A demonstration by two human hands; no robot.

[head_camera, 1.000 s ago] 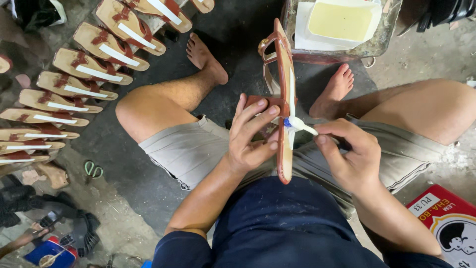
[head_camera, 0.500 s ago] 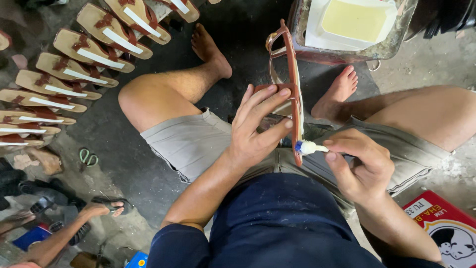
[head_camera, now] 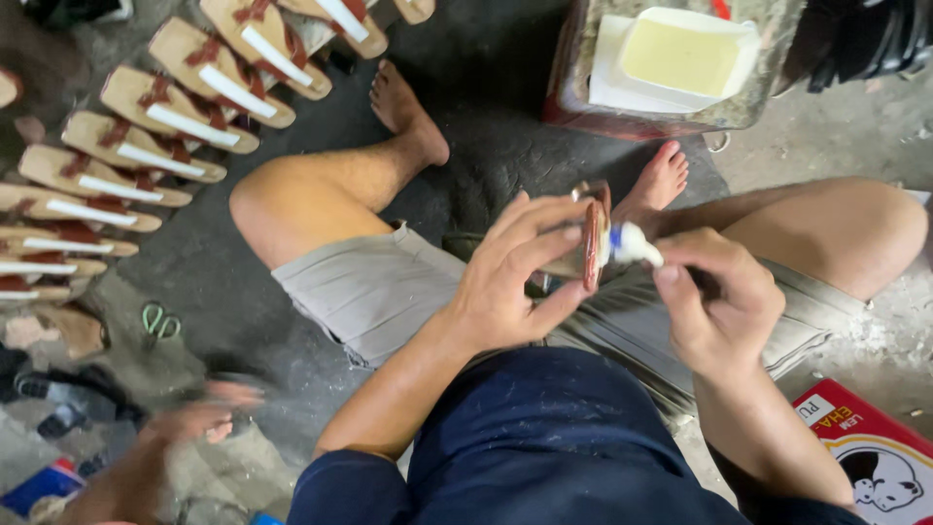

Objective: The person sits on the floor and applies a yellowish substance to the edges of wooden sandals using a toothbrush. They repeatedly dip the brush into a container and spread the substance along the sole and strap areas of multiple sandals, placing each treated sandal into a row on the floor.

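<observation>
Left hand [head_camera: 510, 282] clamps the sandal sole [head_camera: 590, 243] edge-on, fingers spread along its face — likely so the rim stays exposed. Right of the sole, right hand [head_camera: 724, 306] is closed on a small white tube [head_camera: 634, 245], its blue-collared nozzle touching the sole's edge. Sole sits above the lap, between the knees. Far left of the sole: row of finished sandals [head_camera: 146, 160] on the dark floor, well apart. Beyond the sole, a tin with a yellowish block [head_camera: 680, 53] — near the right foot. Bare floor shows between the legs. Another person's blurred hand [head_camera: 209, 408] lies low, left of the sole.
</observation>
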